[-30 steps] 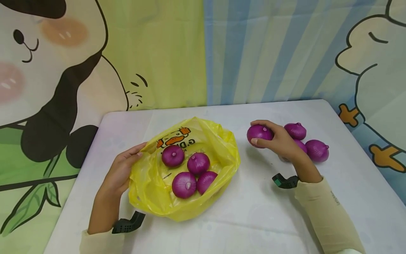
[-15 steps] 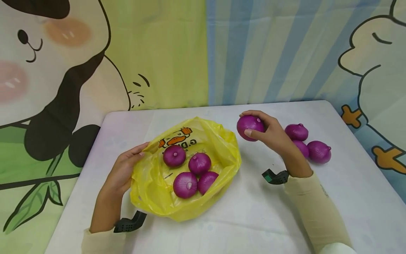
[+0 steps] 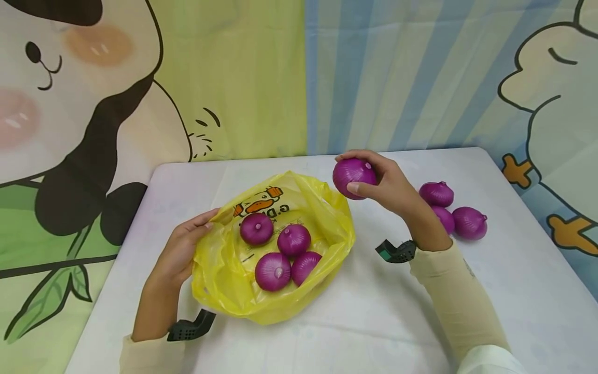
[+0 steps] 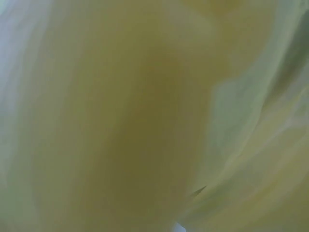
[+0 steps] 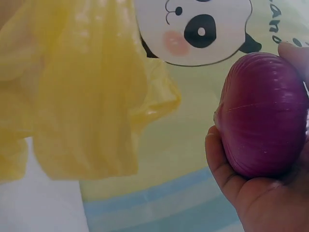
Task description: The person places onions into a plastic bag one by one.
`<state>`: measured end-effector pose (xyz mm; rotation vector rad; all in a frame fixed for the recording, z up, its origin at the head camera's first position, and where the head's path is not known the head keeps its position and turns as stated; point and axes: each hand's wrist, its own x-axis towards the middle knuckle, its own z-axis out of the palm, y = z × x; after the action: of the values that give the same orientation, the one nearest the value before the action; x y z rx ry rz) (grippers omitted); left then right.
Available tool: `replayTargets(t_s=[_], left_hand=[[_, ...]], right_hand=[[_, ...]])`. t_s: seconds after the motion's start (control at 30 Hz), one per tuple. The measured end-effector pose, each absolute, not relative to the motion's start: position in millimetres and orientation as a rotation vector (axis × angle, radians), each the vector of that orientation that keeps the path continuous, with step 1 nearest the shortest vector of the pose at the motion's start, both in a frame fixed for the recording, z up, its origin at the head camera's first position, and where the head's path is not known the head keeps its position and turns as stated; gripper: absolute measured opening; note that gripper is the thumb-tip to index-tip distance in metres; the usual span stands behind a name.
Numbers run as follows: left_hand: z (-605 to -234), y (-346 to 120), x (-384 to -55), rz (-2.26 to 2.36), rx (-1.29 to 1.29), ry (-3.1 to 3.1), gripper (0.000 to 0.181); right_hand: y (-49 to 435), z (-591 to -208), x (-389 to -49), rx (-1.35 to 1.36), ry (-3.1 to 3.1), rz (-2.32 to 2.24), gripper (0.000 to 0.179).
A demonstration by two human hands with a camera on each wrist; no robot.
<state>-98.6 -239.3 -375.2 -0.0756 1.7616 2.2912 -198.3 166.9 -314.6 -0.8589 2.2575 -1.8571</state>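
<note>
A yellow plastic bag lies open on the table, with several purple onions inside it. My left hand grips the bag's left rim, thumb over the edge; its far fingers are partly hidden by the plastic. In the left wrist view the bag's blurred yellow film fills nearly everything. My right hand holds another purple onion between thumb and fingers, raised just beyond the bag's right rear edge. The right wrist view shows this onion large in the grasp, with the bag to its left.
Three more onions sit together on the right of the white table, one partly behind the right wrist. A cartoon-print curtain hangs behind the table's far edge. Each wrist wears a black camera mount.
My right hand has carried its onion leftward and up, from beside the loose onions to the bag's edge. The left hand and the bag have stayed nearly in place.
</note>
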Motion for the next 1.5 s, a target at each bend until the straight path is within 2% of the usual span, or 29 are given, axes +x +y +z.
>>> replayTargets(t_s=[0.73,1.07,1.5], left_hand=[[-377.6,-239.9,-96.8,2.304,-0.057,1.727,0.041],[-375.8,-241.6,-96.7,2.309,-0.062,1.708,0.042],[-376.4,-240.6,-99.2,2.309,-0.036,1.718,0.045]], right_hand=[[85.2,-274.6,-213.4,-1.184,2.072,-1.654,0.050],[51.2,-290.7,-211.9,-1.236,1.875,-1.517,0.046],[19.9,-336.5,-204.3,-1.277,1.848,-1.185,0.049]])
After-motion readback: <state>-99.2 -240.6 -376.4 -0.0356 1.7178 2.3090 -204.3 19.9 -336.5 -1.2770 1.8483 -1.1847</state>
